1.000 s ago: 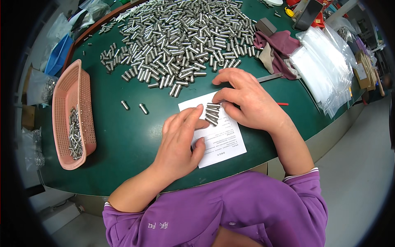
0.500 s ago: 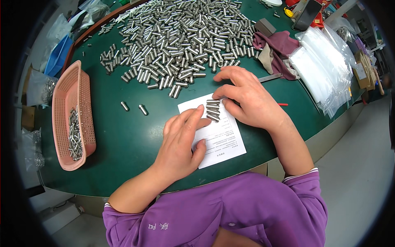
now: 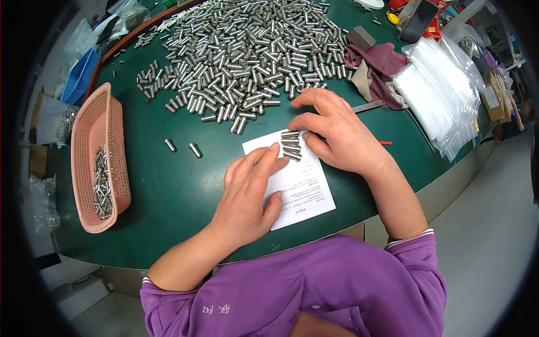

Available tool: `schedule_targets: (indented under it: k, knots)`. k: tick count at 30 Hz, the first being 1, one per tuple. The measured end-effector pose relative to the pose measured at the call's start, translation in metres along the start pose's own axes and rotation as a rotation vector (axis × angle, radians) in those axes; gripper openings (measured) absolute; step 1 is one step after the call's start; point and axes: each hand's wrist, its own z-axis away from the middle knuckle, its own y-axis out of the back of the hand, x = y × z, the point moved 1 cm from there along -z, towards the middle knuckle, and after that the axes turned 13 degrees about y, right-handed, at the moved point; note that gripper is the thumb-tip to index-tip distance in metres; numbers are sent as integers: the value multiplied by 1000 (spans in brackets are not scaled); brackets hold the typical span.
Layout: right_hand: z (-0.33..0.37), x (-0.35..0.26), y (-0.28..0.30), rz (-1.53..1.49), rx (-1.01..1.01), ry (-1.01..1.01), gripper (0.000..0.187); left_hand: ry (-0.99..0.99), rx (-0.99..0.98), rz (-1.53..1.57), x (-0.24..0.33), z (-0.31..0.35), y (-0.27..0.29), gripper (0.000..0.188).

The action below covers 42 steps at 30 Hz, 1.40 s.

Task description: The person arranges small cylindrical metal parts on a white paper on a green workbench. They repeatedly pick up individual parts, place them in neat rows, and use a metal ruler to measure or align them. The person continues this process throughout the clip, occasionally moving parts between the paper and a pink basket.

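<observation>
A short row of metal pins [image 3: 291, 145] lies side by side on a white printed sheet [image 3: 306, 202], between my two hands. My left hand [image 3: 244, 188] rests at the left of the row, fingers stretched and thumb apart, with fingertips close to the pin ends. On the far right side, my right hand [image 3: 339, 132] arches with spread fingers. Its index fingertip is by the top pin and its thumb is beside the row's right end. Neither hand is closed around a pin. Two loose pins [image 3: 195, 150] lie on the green table left of the sheet.
A large heap of metal pins [image 3: 241, 56] covers the far middle of the green table [image 3: 168, 224]. At the left stands a pink basket [image 3: 82, 151] holding more pins. To the right are a maroon cloth [image 3: 384, 64], a metal bar [image 3: 368, 106] and clear plastic bags [image 3: 438, 90].
The row of pins has shifted slightly away from me on the sheet. My right fingertips have moved a little up and left; my left hand has barely moved.
</observation>
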Motion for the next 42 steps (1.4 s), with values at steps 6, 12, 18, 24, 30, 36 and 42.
schedule_targets:
  k: [6, 12, 18, 24, 30, 36, 42]
  knots:
    - [-1, 2, -2, 7, 0, -2, 19, -1, -5, -5, 0, 0, -1, 81]
    - [-1, 1, -3, 7, 1, -8, 20, 0, 2, -7, -1, 0, -1, 82]
    - [-2, 0, -2, -7, -12, -12, 19, -3, 21, -6, -2, 0, 0, 82]
    - [-2, -1, -1, -18, -13, -13, 18, -4, 22, -3, -2, 0, 0, 82]
    - [-2, -1, -1, -21, -9, 0, 17, 3, 23, 0, -1, 0, 0, 82]
    - [-2, -1, -1, -26, -13, 1, 16, 9, 20, 5, -1, 0, 0, 82]
    - [-1, -2, -1, -36, -16, 1, 16, 3, 26, 1, -1, 1, 1, 82]
